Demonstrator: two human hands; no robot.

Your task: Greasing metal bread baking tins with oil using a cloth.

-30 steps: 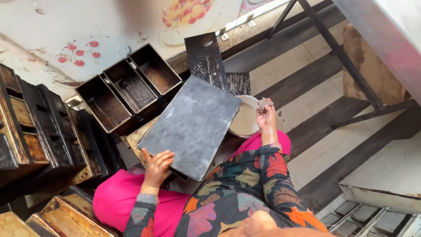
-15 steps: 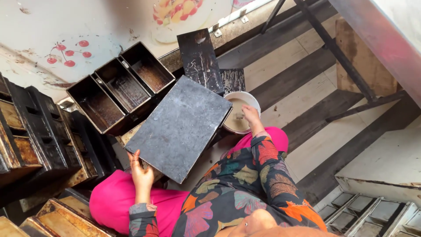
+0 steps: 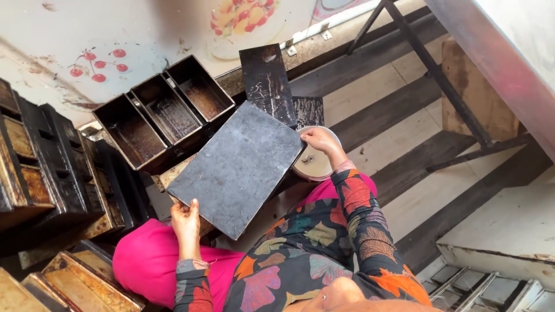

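A person's left hand (image 3: 186,222) is gripping the near edge of a flat dark metal tray (image 3: 237,167) over their lap, while the right hand (image 3: 319,140), loosely curled, is reaching into a round white bowl (image 3: 309,167) beside it.

bowl (image 3: 314,164): near half hidden behind flat dark tray (image 3: 238,167), contents unclear | right hand (image 3: 319,138): fingertips hidden at tray's edge | stacked loaf tins (image 3: 34,167): cut by left edge | muffin tray (image 3: 485,289): cut off bottom-right

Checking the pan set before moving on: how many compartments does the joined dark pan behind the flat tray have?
3: left compartment, middle, right, side by side in one pan.
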